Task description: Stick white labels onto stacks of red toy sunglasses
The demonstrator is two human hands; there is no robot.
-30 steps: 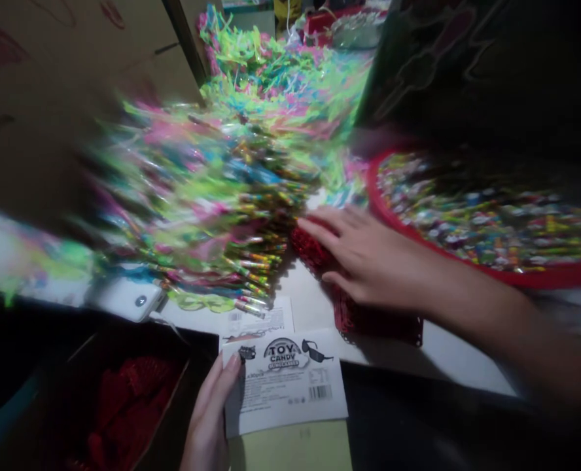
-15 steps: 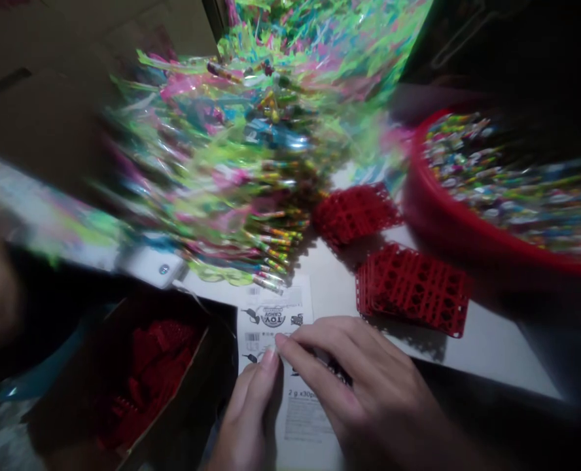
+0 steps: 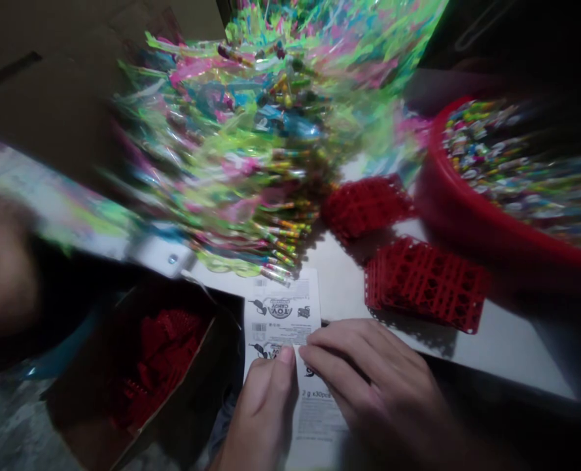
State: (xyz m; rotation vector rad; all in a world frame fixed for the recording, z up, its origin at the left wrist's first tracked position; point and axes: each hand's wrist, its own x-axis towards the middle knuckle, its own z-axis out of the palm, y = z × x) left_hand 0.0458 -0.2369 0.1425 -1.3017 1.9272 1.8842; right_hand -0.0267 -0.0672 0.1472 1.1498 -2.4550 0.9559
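Observation:
A white printed label sheet (image 3: 281,314) with barcodes and "TOY CANDY" logos lies over the table's front edge and hangs toward me. Both hands are at its middle, fingertips nearly meeting. My left hand (image 3: 265,405) is closed, thumb on top, gripping the sheet. My right hand (image 3: 373,373) has its fingertips pressed together on the paper just right of the left thumb. Beyond the sheet are two stacks of red plastic lattice pieces, a nearer one (image 3: 425,284) and a farther one (image 3: 366,206).
A heap of colorful wrapped sticks (image 3: 222,150) covers the table's back left. At the right stands a red tub (image 3: 496,216) of small items. A white device (image 3: 163,255) sits left; below it is a cardboard box (image 3: 173,405) of red pieces. Another person's hand (image 3: 0,261) shows far left.
The view has shifted, so most things appear slightly further right and higher. My two hands stay on the sheet, their fingertips slightly farther apart.

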